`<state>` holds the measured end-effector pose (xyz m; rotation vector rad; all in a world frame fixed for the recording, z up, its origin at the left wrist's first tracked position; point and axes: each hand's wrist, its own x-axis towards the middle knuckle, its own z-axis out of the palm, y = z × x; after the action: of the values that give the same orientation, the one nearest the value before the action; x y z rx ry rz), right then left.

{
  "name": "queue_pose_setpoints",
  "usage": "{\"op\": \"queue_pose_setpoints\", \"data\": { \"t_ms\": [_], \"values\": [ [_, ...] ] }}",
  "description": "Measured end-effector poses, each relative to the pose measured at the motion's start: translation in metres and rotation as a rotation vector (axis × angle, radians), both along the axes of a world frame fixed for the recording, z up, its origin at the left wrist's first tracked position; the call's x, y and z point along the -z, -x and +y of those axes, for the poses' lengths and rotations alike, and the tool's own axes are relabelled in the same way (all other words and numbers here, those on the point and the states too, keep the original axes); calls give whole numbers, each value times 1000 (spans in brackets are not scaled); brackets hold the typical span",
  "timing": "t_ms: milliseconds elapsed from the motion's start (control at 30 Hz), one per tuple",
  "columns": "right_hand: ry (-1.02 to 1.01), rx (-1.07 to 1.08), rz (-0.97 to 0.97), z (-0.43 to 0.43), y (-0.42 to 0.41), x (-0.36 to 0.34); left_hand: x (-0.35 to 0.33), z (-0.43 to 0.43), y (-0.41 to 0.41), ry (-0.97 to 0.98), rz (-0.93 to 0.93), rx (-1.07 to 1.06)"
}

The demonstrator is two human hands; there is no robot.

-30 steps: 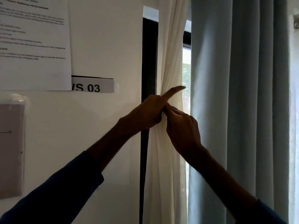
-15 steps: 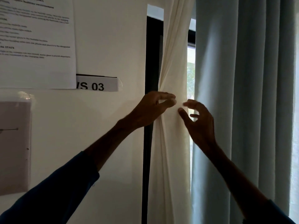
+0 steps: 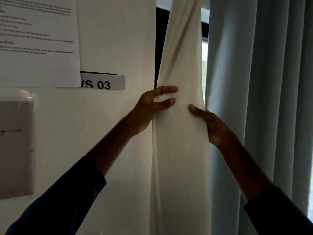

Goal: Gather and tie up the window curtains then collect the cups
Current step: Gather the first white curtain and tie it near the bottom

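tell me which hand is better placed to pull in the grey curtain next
Right, probably. The right hand grips the cream curtain at its right edge, next to the grey curtain; the left hand holds its far side, by the wall.

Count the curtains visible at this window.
2. A cream curtain hangs bunched next to the wall, gripped by the left hand and the right hand. A grey-blue curtain hangs just to its right. Others may lie outside the frame.
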<state>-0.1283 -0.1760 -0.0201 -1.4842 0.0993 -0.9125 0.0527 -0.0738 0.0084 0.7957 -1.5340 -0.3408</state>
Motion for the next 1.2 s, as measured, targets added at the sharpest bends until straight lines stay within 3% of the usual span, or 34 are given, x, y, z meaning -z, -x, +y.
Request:
{"op": "queue_pose_setpoints", "data": {
  "t_ms": [167,267,400,500,600,733,900,1067,1200],
  "values": [
    [51,2,23,2,4,-4,-3,-7,-9,-13,-69,0],
    [163,123,31,-5,7,-8,1,-15,-14,68,-169,-142],
    [164,206,32,-23,11,7,11,-24,-20,213,-319,-346],
    [267,402,95,-30,11,27,22,-30,-22,309,-463,-503],
    [264,451,90,-37,17,42,44,-29,-18,322,-427,-564],
    [320,527,241,-42,19,82,87,-23,0,395,-264,-557],
    [345,680,364,-39,11,160,163,-23,14,110,-195,-782],
    [384,990,351,-15,6,256,236,-22,40,-4,-273,-844],
    [427,1181,348,1,9,311,285,-17,60,-82,-443,-897]
  ]
}}
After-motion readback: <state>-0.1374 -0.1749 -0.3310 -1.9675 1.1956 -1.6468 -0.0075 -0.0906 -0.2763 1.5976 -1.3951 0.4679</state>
